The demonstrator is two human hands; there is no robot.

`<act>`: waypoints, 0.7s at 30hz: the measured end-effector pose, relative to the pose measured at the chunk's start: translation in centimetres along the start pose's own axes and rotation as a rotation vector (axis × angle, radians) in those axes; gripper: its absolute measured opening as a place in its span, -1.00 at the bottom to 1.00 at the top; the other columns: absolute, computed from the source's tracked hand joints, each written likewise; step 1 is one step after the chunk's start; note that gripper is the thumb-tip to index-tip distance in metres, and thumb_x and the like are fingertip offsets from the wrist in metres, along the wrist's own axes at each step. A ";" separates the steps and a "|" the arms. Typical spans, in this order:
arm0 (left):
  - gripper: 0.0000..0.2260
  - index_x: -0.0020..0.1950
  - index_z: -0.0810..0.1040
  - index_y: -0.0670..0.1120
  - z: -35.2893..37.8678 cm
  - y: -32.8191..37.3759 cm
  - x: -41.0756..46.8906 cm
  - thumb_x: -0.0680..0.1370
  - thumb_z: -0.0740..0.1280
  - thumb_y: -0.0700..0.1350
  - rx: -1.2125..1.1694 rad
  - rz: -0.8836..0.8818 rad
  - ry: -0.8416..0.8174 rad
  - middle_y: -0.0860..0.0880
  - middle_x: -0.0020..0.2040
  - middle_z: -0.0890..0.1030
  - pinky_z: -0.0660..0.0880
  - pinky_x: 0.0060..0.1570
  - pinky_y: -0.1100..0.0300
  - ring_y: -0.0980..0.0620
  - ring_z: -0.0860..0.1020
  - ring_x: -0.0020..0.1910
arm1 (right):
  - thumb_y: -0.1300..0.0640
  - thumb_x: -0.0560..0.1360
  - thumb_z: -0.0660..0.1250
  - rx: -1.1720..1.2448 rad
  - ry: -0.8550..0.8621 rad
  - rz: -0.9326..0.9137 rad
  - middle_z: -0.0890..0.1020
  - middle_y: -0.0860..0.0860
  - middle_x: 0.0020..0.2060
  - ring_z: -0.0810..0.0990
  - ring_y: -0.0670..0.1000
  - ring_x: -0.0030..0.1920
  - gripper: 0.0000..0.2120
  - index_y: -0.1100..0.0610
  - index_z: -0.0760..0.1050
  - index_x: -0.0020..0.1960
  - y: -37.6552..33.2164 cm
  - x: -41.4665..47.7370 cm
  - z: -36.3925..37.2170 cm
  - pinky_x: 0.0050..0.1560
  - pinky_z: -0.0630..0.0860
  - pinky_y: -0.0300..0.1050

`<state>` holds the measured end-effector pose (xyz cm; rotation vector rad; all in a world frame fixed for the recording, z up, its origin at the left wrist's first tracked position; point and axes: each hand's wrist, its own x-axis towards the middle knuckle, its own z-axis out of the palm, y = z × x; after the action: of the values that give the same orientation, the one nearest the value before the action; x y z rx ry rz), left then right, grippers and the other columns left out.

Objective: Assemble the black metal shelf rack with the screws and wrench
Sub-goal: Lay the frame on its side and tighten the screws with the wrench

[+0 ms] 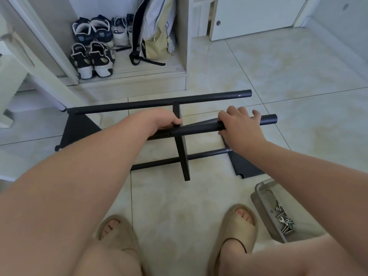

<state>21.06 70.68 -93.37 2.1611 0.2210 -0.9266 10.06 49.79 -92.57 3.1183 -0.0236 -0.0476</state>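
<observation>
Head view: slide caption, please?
Right hand grips a tube, left hand at its other end, over the rack frame; screws in a tray.

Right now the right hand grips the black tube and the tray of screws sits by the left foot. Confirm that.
Wrong on one point: the head view shows the tray of screws by the right foot, not the left. The rest stands: the right hand grips the black tube.

Matt black metal rack (179, 140); glossy tiled floor (278, 76).
</observation>
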 end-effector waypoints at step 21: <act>-0.44 0.56 0.28 -0.11 -2.0 -2.0 3.5 0.59 0.38 -0.18 -0.197 -0.024 -0.256 -0.01 0.45 0.47 0.20 0.52 -0.05 -0.04 0.56 0.29 | -0.31 0.60 0.13 0.273 -0.295 -0.105 0.61 -0.04 -0.21 0.52 -0.05 -0.15 -0.66 -0.08 0.48 0.07 2.2 3.7 1.9 0.09 0.22 -0.02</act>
<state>23.80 73.03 -96.00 1.8438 0.2034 -1.1346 13.70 47.51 -94.55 3.3469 0.1406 -0.5509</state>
